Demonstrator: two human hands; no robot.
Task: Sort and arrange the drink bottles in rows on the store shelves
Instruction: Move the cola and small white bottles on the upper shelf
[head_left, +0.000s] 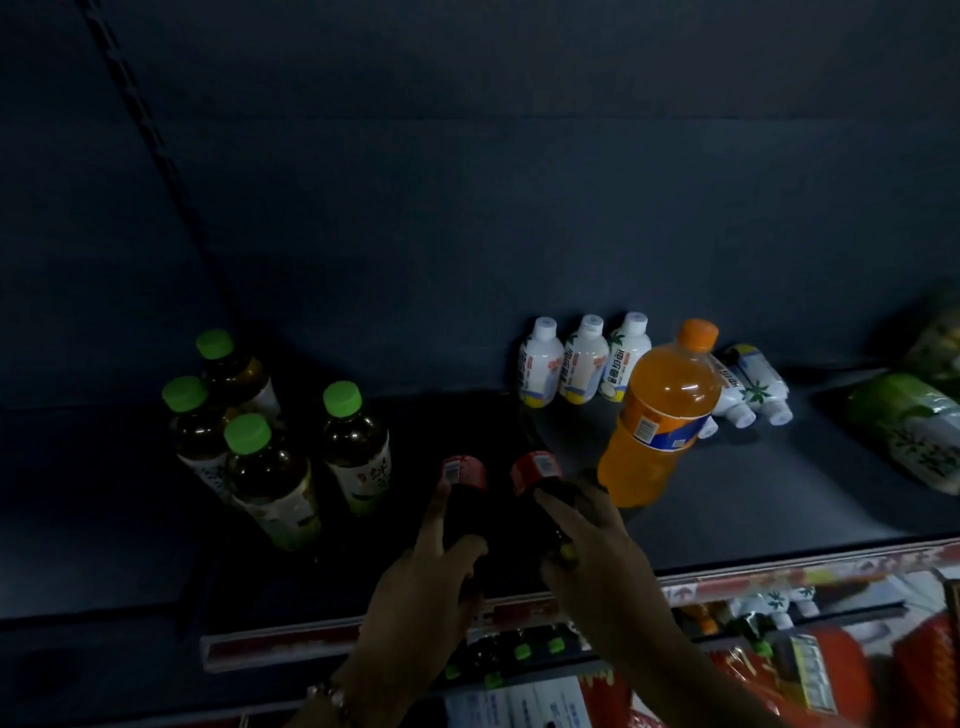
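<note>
Dark shelf (727, 499) bearing an upright orange soda bottle (660, 410), four green-capped tea bottles (270, 467) at left, white coconut-drink bottles (584, 364) at rear. Front centre: left hand (431, 582) and right hand (597, 551) each grip a red-capped dark bottle (465, 483).

The two dark bottles of glossy plastic with red caps (501, 499), one under each hand, catch small highlights. Just right of the right hand (597, 551), the orange soda bottle of clear shiny plastic (660, 410) gleams at its shoulder and carries a smooth printed wrap. Left of the left hand (431, 577), four dark tea bottles with matt green plastic caps (270, 436) shine. Beyond the hands, white plastic bottles with glossy sleeves (582, 364) stand on the matt dark shelf surface (753, 499).
</note>
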